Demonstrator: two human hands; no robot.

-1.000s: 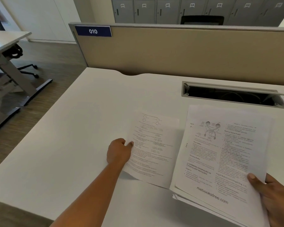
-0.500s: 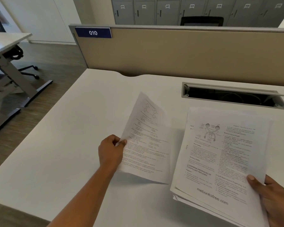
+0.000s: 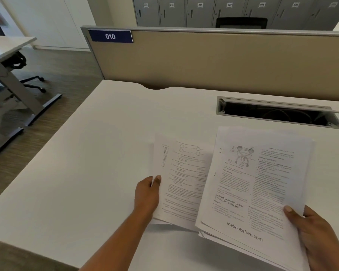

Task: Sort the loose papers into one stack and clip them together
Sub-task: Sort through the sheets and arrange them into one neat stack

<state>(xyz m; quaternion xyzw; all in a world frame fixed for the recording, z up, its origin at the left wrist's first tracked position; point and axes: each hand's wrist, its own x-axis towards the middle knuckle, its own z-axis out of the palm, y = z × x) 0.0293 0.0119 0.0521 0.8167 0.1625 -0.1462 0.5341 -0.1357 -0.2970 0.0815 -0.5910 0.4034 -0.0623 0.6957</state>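
Head view, first speaker: What does the left hand [image 3: 147,194] have hold of?

Second speaker: A few printed sheets [image 3: 181,178]. The thumb lies on top at their left edge and the other fingers are curled underneath, so the hand is closed in a pinch on the paper. The sheets are raised off the white desk [image 3: 90,157], with a shadow under their near edge.

First speaker: And the right hand [image 3: 319,237]?

Second speaker: It grips the stack of papers [image 3: 260,188] at its near right corner. The thumb presses flat on the top page; the fingers are hidden below the stack, so I cannot tell how they sit. The grip is closed on the stack, which is also held above the desk, tilted up toward the far side.

First speaker: How do the two lots of paper lie?

Second speaker: Side by side, the sheets on the left and the stack on the right. The stack's left edge overlaps the right edge of the sheets. The lower pages of the stack fan out unevenly at its near left corner.

First speaker: Anything else on the desk?

Second speaker: An open cable slot [image 3: 278,114] at the far right, and a beige divider [image 3: 223,61] behind it.
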